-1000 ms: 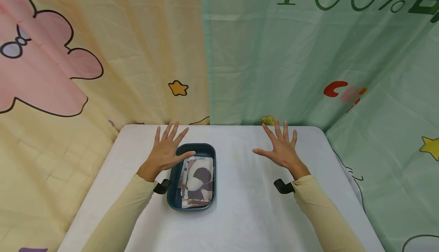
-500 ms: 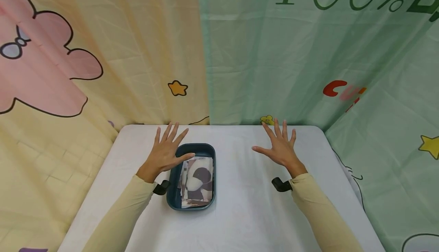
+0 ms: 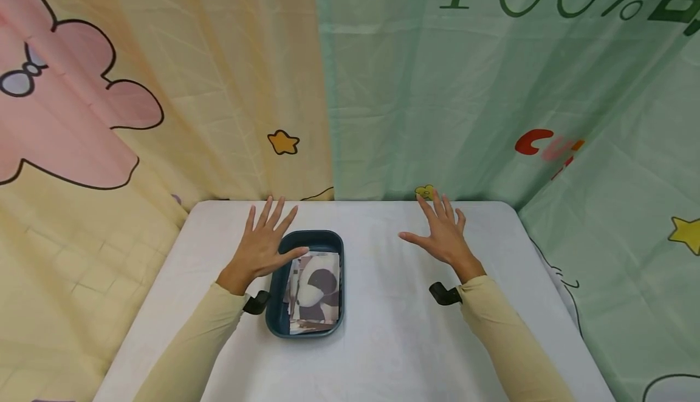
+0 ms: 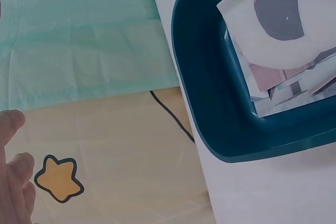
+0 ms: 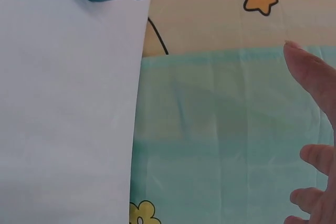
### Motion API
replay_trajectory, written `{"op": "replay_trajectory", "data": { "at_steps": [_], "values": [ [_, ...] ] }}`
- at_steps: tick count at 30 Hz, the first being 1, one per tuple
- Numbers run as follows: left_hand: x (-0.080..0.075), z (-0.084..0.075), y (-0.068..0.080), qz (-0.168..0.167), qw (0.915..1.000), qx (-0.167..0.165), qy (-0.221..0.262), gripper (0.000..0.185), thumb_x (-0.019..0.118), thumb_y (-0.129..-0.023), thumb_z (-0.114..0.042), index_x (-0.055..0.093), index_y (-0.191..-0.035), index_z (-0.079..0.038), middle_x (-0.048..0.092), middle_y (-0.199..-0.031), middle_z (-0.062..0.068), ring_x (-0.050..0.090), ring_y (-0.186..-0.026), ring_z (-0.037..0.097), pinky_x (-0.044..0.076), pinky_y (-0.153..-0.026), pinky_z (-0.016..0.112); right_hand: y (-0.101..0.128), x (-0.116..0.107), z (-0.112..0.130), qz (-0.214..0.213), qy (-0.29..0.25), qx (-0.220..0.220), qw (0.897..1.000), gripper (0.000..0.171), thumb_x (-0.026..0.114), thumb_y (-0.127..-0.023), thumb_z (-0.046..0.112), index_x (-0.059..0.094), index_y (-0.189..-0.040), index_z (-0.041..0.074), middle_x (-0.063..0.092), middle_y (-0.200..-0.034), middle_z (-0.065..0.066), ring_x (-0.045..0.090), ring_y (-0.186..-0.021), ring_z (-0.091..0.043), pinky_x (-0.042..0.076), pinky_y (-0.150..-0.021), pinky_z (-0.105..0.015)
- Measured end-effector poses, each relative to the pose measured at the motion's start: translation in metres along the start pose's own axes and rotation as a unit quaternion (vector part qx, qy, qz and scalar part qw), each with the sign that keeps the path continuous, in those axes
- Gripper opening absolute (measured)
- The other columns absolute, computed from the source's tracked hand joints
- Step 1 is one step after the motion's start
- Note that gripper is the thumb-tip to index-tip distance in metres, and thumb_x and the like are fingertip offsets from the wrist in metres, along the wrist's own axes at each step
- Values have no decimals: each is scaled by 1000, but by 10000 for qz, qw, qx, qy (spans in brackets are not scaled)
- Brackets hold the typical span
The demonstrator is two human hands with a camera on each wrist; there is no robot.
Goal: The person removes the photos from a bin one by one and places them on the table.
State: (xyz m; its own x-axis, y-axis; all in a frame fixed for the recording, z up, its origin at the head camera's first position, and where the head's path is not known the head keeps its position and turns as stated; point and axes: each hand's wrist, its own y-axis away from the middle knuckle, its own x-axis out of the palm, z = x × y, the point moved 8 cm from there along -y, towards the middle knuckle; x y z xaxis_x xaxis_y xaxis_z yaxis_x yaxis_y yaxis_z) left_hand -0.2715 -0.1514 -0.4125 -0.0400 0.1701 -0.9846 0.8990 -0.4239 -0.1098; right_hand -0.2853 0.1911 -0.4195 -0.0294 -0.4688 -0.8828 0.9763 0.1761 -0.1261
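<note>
A dark teal plastic tray (image 3: 277, 305) stands on the table left of the middle. In it lies a stack of printed paper pieces (image 3: 317, 286), the top one showing grey and white shapes. My left hand (image 3: 259, 250) is held up with fingers spread, its thumb overlapping the tray's upper left part in the head view. My right hand (image 3: 445, 241) is raised over the right half of the table, fingers spread and holding nothing. In the left wrist view the tray (image 4: 205, 98) shows up close, with loose sheets (image 4: 294, 77) lying at angles inside.
The table (image 3: 383, 341) has a white cover. Behind it hang a yellow curtain (image 3: 235, 86) and a green curtain (image 3: 415, 98) with printed stars and lettering. A black wrist mount (image 3: 257, 302) sits on the left wrist, another black mount (image 3: 444, 294) on the right.
My right hand has shifted slightly left and turned a little, its fingers now closer together. The left hand, the tray and the papers stay practically where they were.
</note>
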Motion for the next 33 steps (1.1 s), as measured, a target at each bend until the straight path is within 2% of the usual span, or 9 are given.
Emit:
{"op": "replay_trajectory", "data": {
  "at_steps": [7,14,21,25,33],
  "values": [
    [10,4,10,-118,9998,18,153,95,49,-84,-71,22,-154,-13,6,-161,17,1,-146,39,-6,-113,60,-6,5,7,-170,-31,-208,9996,97,71,-79,56,27,-153,11,9,-160,-18,5,-144,-41,5,-107,-63],
    [34,5,27,-284,9985,123,457,94,50,-84,-70,28,-152,-10,14,-159,20,10,-145,42,-1,-113,61,-12,20,17,-243,-282,-368,9986,92,73,-81,49,31,-151,6,17,-158,-18,14,-143,-41,11,-107,-63],
    [58,11,45,-159,9983,158,543,95,55,-83,-67,27,-152,-8,15,-159,20,9,-145,40,1,-113,60,-26,42,32,-379,-662,-512,9958,81,72,-85,42,37,-145,0,35,-149,-20,33,-135,-40,23,-109,-59],
    [68,15,53,-130,9981,102,598,95,59,-82,-64,29,-151,-6,15,-158,21,11,-144,42,1,-113,60,-34,59,41,-229,-793,-502,9953,77,72,-86,40,40,-144,1,39,-148,-18,36,-135,-36,25,-111,-56],
    [83,23,69,-218,9980,-67,585,92,65,-82,-55,32,-148,1,23,-156,21,18,-143,41,6,-114,59,-40,98,66,303,-1012,-795,9912,66,70,-88,37,46,-141,5,46,-143,-16,40,-133,-33,29,-110,-53]
  ]
}}
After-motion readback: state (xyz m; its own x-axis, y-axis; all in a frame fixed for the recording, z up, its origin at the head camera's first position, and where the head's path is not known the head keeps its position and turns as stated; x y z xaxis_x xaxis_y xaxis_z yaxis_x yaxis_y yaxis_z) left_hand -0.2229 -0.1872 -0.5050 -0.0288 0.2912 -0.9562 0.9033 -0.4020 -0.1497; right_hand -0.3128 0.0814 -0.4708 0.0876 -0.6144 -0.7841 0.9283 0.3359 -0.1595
